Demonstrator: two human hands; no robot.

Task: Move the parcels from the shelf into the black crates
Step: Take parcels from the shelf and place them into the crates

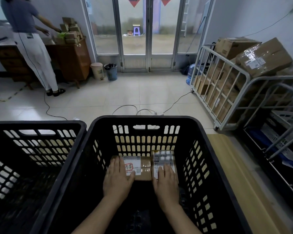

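Looking like early days: pressing left hand [118,178] flat on the left parcel [145,168] and right hand [166,179] flat on the right parcel [162,157], fingers straight, down inside the middle black crate [142,118]. Not seeing the shelf, so no guessing at the rest.

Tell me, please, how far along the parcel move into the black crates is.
Done: two parcels, the red-stamped parcel and the barcoded parcel, lie side by side on the floor of the middle crate. In hand: the left hand and right hand rest on them, fingers straight. Left: the left crate shows no parcel in its visible part; the shelf is out of view, so the remainder is unclear.
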